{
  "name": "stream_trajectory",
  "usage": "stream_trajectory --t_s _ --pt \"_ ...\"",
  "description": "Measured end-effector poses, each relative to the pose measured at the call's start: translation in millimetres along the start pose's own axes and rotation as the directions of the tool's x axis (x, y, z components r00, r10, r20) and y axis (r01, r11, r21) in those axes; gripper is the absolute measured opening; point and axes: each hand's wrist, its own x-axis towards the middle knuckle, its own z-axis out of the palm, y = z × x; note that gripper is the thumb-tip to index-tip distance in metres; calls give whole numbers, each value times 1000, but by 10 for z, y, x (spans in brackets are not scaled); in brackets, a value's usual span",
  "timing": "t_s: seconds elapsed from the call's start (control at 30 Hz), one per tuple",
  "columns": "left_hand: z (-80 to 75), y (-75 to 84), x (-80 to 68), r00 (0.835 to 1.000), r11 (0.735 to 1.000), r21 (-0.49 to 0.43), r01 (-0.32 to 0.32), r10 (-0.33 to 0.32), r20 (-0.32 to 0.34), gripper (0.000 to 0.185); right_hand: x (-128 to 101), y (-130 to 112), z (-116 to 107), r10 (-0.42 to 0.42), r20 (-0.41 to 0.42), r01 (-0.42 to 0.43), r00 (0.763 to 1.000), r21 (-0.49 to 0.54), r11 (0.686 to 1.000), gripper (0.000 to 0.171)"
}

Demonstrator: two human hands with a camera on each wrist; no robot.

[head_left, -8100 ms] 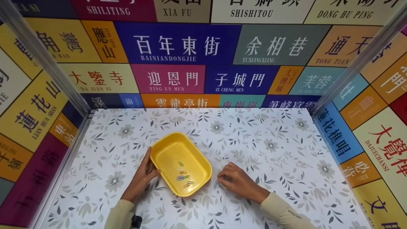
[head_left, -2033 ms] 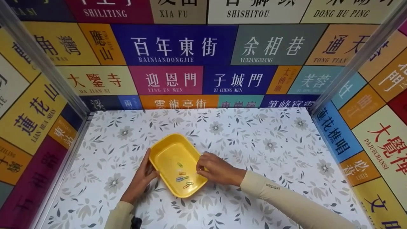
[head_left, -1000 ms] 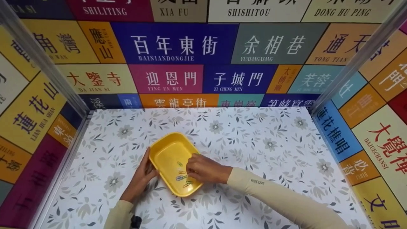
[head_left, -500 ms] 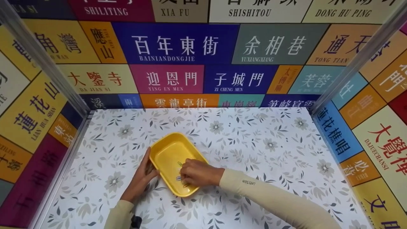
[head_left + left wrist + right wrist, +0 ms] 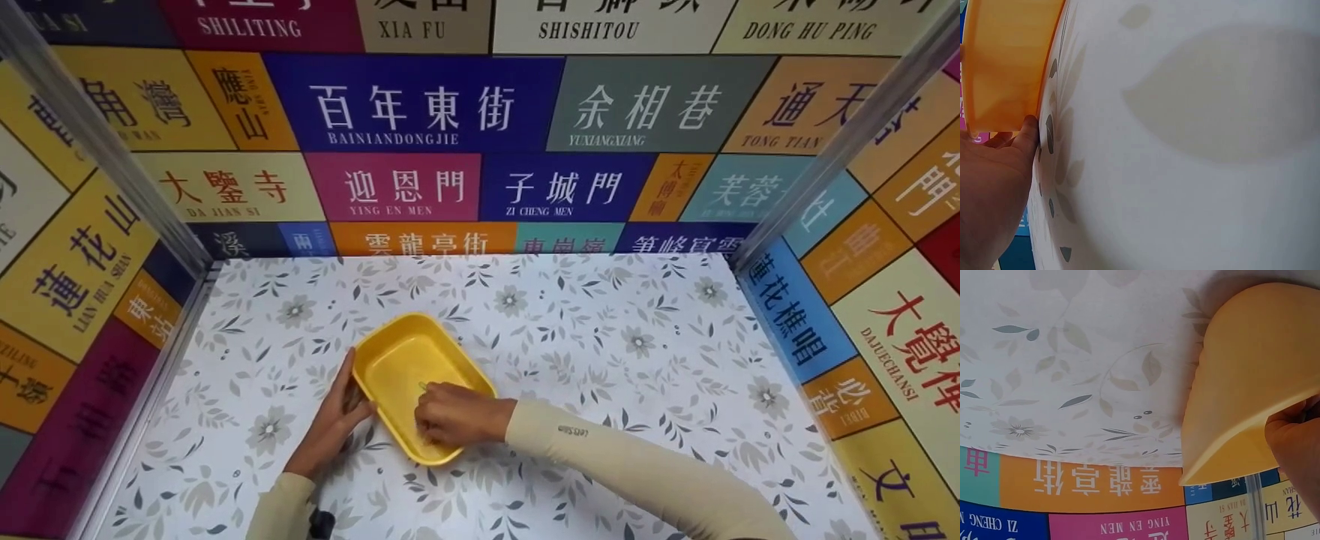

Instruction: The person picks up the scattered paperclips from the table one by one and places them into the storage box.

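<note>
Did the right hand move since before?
Yes. The right hand slid left, from the table beside the yellow tray to inside it, over the paper clips.

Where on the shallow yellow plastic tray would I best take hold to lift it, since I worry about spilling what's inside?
Probably the shallow yellow plastic tray is best gripped at its two long rims, coming from both sides. It is oblong with rounded corners and sloping walls. The left hand already rests on the left rim; the right hand reaches inside, so the right rim is free.
</note>
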Motion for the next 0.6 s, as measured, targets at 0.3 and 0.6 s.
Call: stream_trajectory --t_s 0.3,0.6 --pt "-6 8 12 999 999 1 -39 39 22 95 -31 37 14 -6 -63 7 998 6 1000 5" --pt "5 15 -9 1000 1000 -10 -18 18 1 96 -129 56 -77 -6 -94 5 996 -5 1000 7"
